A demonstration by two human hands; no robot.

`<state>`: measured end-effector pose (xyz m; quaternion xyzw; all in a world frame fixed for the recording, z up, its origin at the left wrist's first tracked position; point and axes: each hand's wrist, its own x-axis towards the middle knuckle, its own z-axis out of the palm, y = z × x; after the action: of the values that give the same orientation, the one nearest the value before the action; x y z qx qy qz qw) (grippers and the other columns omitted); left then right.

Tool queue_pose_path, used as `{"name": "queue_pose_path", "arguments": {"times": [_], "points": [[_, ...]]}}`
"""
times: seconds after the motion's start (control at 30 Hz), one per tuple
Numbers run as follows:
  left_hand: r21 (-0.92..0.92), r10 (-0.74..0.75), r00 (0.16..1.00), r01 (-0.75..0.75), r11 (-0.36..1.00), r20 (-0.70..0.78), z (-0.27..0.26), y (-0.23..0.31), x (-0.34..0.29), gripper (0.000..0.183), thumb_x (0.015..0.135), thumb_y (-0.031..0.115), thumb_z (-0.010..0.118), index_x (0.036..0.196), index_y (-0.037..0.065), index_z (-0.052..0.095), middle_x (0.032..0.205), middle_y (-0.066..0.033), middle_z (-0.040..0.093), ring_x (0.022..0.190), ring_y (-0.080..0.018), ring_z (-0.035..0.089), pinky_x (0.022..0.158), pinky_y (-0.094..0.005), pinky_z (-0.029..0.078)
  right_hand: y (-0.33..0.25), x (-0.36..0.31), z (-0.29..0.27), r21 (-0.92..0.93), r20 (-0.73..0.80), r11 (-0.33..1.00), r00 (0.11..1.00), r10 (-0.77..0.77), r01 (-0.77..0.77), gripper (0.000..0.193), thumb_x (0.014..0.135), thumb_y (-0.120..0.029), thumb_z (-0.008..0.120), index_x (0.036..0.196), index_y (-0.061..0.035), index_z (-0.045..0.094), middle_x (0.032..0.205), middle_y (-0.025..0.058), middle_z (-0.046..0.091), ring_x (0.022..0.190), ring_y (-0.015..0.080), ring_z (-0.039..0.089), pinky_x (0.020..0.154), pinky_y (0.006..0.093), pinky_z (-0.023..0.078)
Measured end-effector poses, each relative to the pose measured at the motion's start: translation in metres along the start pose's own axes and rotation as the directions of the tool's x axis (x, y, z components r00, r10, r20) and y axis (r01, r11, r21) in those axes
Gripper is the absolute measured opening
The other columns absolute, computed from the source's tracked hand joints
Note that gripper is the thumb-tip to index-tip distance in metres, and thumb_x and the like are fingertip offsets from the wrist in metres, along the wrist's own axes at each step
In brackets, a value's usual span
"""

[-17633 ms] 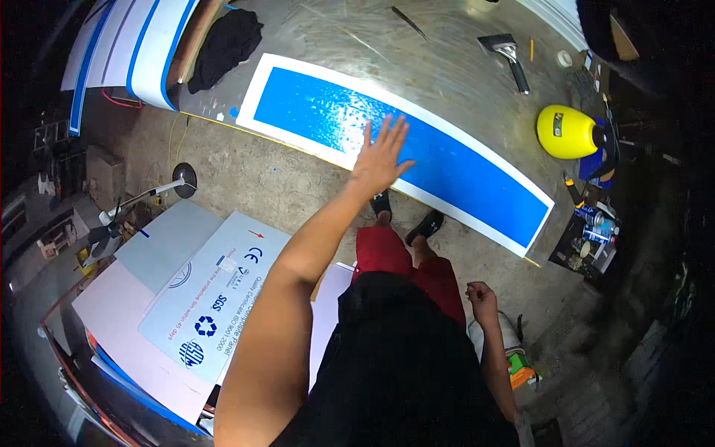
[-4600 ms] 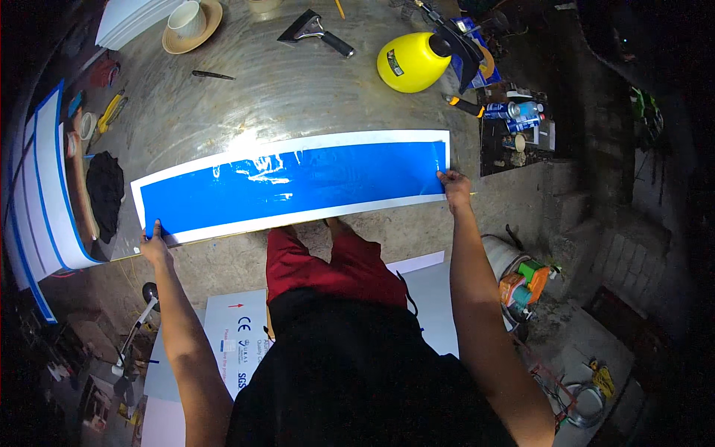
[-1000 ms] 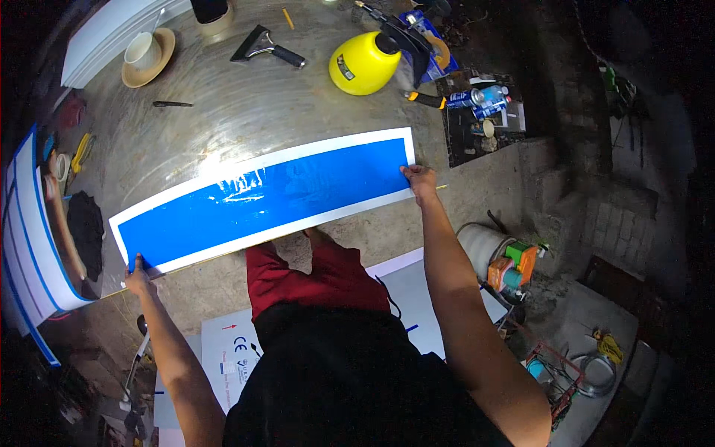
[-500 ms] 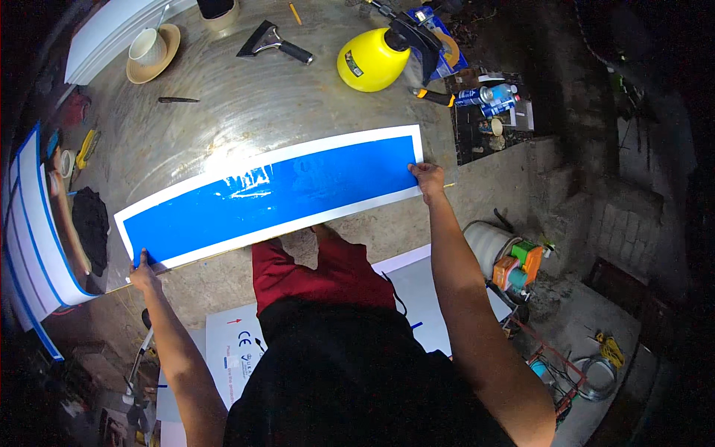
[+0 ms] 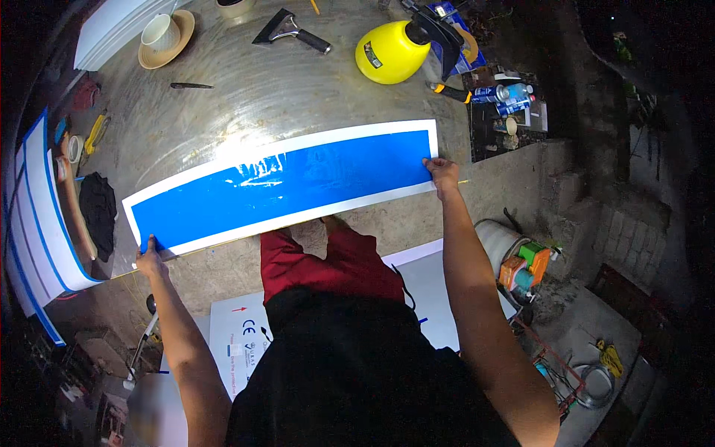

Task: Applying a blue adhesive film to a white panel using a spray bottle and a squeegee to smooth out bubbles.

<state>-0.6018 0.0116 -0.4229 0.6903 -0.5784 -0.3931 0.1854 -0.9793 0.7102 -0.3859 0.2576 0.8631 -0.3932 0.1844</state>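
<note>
A long blue panel with a white border (image 5: 290,182) stretches across the wet grey floor (image 5: 261,104), held out flat in front of me. My left hand (image 5: 150,258) pinches its lower left corner. My right hand (image 5: 442,173) grips its right end near the lower corner. Both arms reach forward over my red shorts, and glare from a lamp shines on the panel's middle.
Beyond the panel lie a yellow pressure sprayer (image 5: 395,54), a scraper (image 5: 287,30), a pen (image 5: 190,86) and a cup on a straw hat (image 5: 165,33). Spray cans sit on a dark tray (image 5: 503,104). Blue-striped white panels (image 5: 37,216) lean at the left. White sheets (image 5: 246,335) lie behind me, a bucket (image 5: 499,249) to the right.
The panel was lying on the floor under my left palm long ago; now both hands hold it by its ends. Over the last second it shifted slightly up and right in view.
</note>
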Motion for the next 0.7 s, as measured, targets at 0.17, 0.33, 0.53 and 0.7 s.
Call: {"name": "queue_pose_path", "arguments": {"times": [0.17, 0.33, 0.53, 0.7], "points": [[-0.007, 0.009, 1.000, -0.009, 1.000, 0.006, -0.010, -0.001, 0.005, 0.036, 0.082, 0.017, 0.084, 0.106, -0.004, 0.068, 0.097, -0.0119, 0.072, 0.081, -0.0210, 0.067, 0.075, -0.0347, 0.055, 0.003, 0.006, 0.002, 0.045, 0.034, 0.999, 0.999, -0.009, 0.008, 0.033, 0.084, -0.020, 0.083, 0.100, 0.0052, 0.071, 0.090, 0.0069, 0.070, 0.077, 0.0149, 0.061, 0.073, 0.0288, 0.049], [0.030, -0.012, 1.000, 0.012, 0.999, 0.003, -0.008, -0.004, 0.005, 0.038, 0.082, 0.019, 0.084, 0.108, -0.004, 0.069, 0.099, -0.0130, 0.073, 0.083, -0.0227, 0.067, 0.076, -0.0370, 0.054, 0.000, 0.002, 0.000, -0.002, 0.025, 1.000, 1.000, 0.002, -0.002, 0.035, 0.083, -0.022, 0.083, 0.100, 0.0060, 0.071, 0.090, 0.0071, 0.070, 0.079, 0.0154, 0.061, 0.075, 0.0292, 0.049], [0.044, -0.023, 0.999, 0.021, 0.999, 0.045, -0.006, -0.005, 0.007, 0.043, 0.081, 0.021, 0.085, 0.110, -0.005, 0.067, 0.099, -0.0135, 0.073, 0.083, -0.0235, 0.068, 0.075, -0.0372, 0.054, 0.006, 0.004, 0.000, -0.014, 0.015, 1.000, 1.000, -0.025, 0.026, 0.036, 0.083, -0.022, 0.084, 0.099, 0.0070, 0.070, 0.089, 0.0069, 0.070, 0.078, 0.0146, 0.061, 0.074, 0.0286, 0.050], [0.017, 0.006, 1.000, -0.007, 1.000, 0.018, -0.013, -0.015, 0.019, 0.049, 0.080, 0.023, 0.086, 0.113, -0.007, 0.065, 0.099, -0.0142, 0.073, 0.084, -0.0236, 0.068, 0.077, -0.0367, 0.055, 0.007, 0.007, 0.005, 0.032, 0.017, 0.999, 0.999, -0.041, 0.040, 0.033, 0.081, -0.019, 0.085, 0.096, 0.0059, 0.071, 0.084, 0.0046, 0.069, 0.073, 0.0132, 0.061, 0.069, 0.0273, 0.049]]}}
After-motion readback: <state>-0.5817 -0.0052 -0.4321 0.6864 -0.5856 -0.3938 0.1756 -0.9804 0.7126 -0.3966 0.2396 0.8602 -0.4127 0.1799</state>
